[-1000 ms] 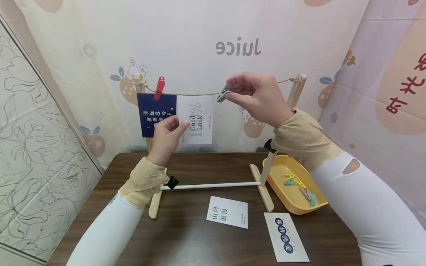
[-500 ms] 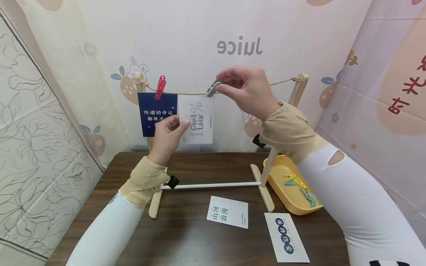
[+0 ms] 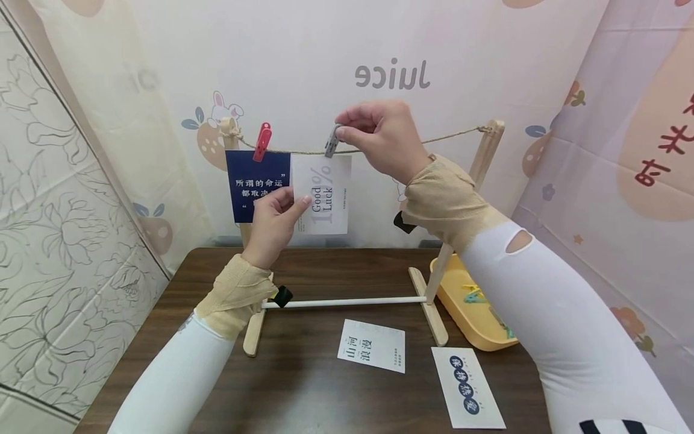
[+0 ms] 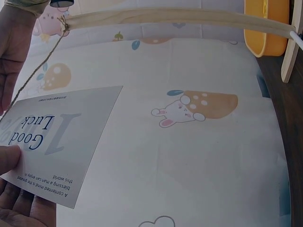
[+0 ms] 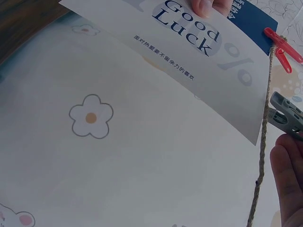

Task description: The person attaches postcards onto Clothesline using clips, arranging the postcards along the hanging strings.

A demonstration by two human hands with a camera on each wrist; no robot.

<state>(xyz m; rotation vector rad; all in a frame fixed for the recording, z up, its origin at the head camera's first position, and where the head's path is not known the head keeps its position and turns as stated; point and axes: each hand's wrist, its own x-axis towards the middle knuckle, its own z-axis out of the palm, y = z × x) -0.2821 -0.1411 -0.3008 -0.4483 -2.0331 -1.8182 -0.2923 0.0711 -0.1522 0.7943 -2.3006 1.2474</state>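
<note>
Card prob light n bendy, hold edges. L fingers pinch its 9 o'clock side, R fingers pinch peg at 12.

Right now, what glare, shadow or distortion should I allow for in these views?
Head: pale sheen on the tabletop, darker shadow left of it; left wrist: dimmer, wooden post bowed by distortion, straight in the head view; right wrist: also dim, large lettering crisp on the white card, gray clip cut by the frame edge.
</note>
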